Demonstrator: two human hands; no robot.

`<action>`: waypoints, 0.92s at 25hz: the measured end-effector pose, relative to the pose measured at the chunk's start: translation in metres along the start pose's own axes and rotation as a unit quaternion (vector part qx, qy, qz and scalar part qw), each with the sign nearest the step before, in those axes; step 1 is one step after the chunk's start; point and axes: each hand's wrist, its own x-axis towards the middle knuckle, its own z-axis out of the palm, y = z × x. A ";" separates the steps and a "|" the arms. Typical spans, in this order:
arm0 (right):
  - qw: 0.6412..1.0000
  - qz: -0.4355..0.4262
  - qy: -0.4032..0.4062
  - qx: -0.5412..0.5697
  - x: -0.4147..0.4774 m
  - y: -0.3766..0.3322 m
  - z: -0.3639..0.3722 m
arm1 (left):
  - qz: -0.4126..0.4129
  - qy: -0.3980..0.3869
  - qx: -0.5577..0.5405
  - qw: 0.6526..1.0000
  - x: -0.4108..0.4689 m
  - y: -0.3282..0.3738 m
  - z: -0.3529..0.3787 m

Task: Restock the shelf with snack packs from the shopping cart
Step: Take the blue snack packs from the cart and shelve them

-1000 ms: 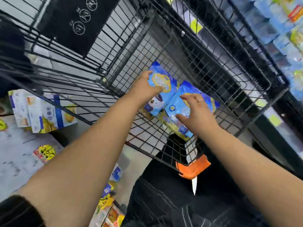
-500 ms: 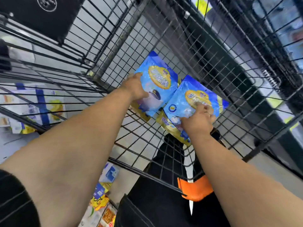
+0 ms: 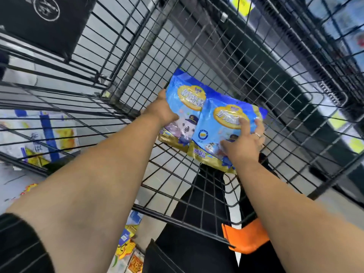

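Head view: inside the wire shopping cart (image 3: 216, 56), the left hand (image 3: 164, 113) gripped the left edge of the first snack pack (image 3: 185, 107). The right hand (image 3: 244, 144) held the second snack pack (image 3: 218, 131), fingers curled round its right edge. The second overlapped the first, both just above the cart's floor.

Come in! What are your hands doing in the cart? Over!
Left hand grips left snack pack. Right hand grips right snack pack, overlapping it. Both inside cart, nothing blocking.

Pale grey floor (image 3: 327, 201), dark shelving (image 3: 350, 178) with yellow price tags (image 3: 335, 120) (goods blurred)
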 end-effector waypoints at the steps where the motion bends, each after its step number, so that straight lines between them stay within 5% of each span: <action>1: 1.000 -0.011 0.006 0.011 0.004 -0.002 -0.002 | -0.008 -0.001 -0.030 1.000 0.003 -0.003 0.002; 9: 0.977 0.160 0.035 0.139 0.014 -0.004 0.009 | -0.047 -0.064 -0.283 0.956 -0.011 0.002 0.000; 19: 0.890 0.251 0.005 0.380 0.006 -0.004 0.008 | -0.040 -0.152 -0.266 0.951 -0.019 0.007 0.005; 23: 0.828 0.254 -0.132 0.482 0.005 -0.005 -0.005 | -0.041 -0.170 -0.265 0.948 -0.019 0.008 0.006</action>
